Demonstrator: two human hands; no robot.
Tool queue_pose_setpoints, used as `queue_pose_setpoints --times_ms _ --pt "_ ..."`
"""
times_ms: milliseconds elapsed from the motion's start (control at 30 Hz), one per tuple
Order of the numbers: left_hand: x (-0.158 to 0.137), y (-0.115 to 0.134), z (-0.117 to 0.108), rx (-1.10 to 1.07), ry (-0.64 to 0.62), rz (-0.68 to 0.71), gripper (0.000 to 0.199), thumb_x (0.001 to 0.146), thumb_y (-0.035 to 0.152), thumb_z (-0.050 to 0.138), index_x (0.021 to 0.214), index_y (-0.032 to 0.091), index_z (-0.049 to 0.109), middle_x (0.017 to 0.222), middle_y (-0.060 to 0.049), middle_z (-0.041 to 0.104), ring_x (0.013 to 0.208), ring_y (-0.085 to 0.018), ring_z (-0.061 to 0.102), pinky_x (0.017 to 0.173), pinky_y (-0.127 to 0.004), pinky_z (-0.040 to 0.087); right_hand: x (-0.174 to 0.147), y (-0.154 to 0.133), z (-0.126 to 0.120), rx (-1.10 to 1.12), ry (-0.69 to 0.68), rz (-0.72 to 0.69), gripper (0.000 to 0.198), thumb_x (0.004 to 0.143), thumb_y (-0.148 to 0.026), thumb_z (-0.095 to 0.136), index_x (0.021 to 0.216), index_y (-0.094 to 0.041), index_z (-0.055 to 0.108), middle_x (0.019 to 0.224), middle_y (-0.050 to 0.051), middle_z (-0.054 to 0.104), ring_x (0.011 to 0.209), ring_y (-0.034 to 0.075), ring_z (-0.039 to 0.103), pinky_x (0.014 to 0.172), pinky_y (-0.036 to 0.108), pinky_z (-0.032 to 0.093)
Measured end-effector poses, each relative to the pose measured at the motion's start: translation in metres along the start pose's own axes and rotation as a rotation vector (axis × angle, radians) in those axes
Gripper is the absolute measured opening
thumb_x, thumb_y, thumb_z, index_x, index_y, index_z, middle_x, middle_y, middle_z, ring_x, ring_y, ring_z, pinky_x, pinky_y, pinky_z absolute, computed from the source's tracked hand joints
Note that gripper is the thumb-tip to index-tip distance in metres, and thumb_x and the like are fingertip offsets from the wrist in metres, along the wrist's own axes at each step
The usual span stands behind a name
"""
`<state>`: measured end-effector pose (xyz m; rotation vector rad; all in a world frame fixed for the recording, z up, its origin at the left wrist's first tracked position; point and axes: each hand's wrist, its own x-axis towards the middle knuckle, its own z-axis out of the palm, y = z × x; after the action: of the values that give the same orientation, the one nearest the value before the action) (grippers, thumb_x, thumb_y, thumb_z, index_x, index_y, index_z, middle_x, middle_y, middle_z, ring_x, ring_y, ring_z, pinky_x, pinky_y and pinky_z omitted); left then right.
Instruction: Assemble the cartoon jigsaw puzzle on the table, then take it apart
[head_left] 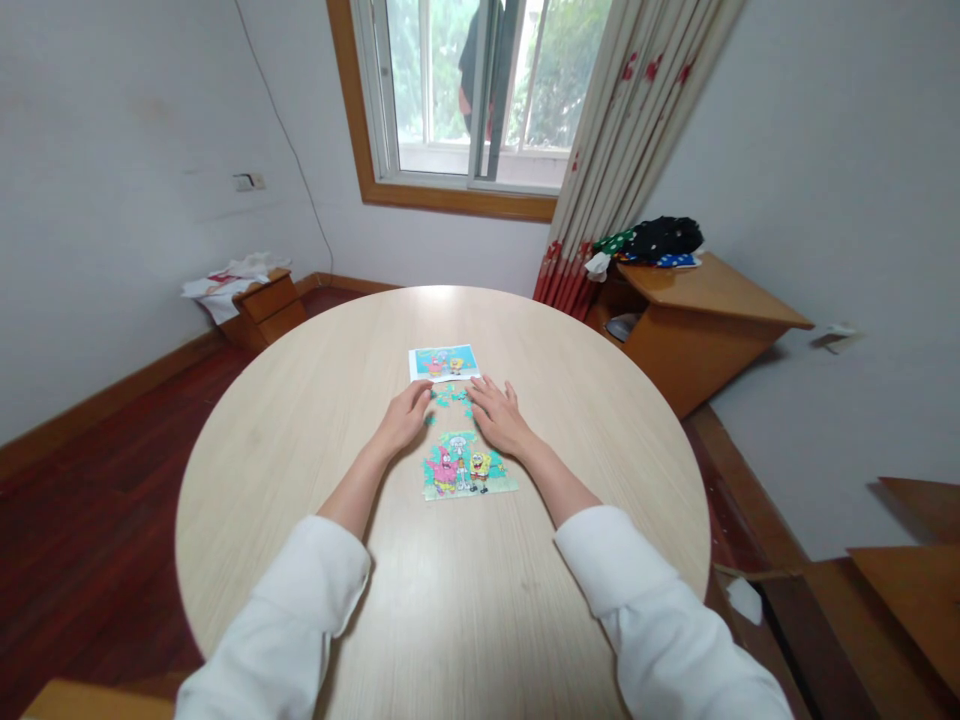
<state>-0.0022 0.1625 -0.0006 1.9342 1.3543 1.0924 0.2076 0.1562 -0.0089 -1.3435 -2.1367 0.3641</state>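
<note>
"Where's the puzzle [465, 470]?"
"I see it on the round table [292, 430], near the loose pieces [444, 398]."
"Grip?"
"Right hand [498, 414]: fingers spread apart. Left hand [403, 415]: curled; I can't tell whether it pinches anything."

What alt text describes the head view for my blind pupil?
A person's left hand and right hand flank loose jigsaw pieces lying between a partly assembled SpongeBob jigsaw and a similar picture on a round table.
</note>
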Motion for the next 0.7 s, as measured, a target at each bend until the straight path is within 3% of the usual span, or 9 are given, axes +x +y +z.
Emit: queue_pose_setpoints --times_ms 100,300,433,700 --pt "0.001 0.0 0.001 0.001 0.0 -0.001 0.037 0.089 0.037 0.037 0.111 0.016 0.057 0.117 -0.012 0.063 0.11 -0.023 0.057 0.099 -0.04 0.04 0.002 -0.007 -0.001 -0.1 -0.043 -0.024 0.041 0.092 -0.027 0.036 0.13 -0.02 0.052 0.144 0.01 0.043 0.138 0.023 0.031 0.112 0.053 0.008" --pt "0.003 -0.003 0.002 0.003 0.01 0.005 0.037 0.088 0.038 0.037 0.11 0.017 0.057 0.116 -0.011 0.064 0.11 -0.023 0.057 0.098 -0.039 0.041 0.018 -0.01 0.0 -0.14 0.052 0.082 0.031 0.094 -0.032 0.04 0.11 -0.021 0.064 0.12 0.01 0.063 0.114 0.022 0.052 0.096 0.042 0.029" --pt "0.003 -0.003 0.002 0.017 0.008 0.004 0.038 0.088 0.039 0.036 0.111 0.016 0.057 0.117 -0.012 0.064 0.11 -0.023 0.058 0.098 -0.039 0.041 0.027 -0.01 0.004 -0.166 0.064 0.17 0.026 0.089 -0.039 0.051 0.099 -0.022 0.068 0.11 0.009 0.065 0.106 0.023 0.053 0.09 0.039 0.03" --pt "0.003 -0.003 0.002 0.035 -0.005 0.0 0.038 0.089 0.039 0.035 0.112 0.017 0.056 0.118 -0.01 0.063 0.11 -0.022 0.057 0.097 -0.037 0.041 0.032 -0.003 0.011 -0.09 0.104 0.236 0.016 0.082 -0.032 0.06 0.09 -0.021 0.068 0.1 0.006 0.065 0.1 0.022 0.054 0.087 0.038 0.032"
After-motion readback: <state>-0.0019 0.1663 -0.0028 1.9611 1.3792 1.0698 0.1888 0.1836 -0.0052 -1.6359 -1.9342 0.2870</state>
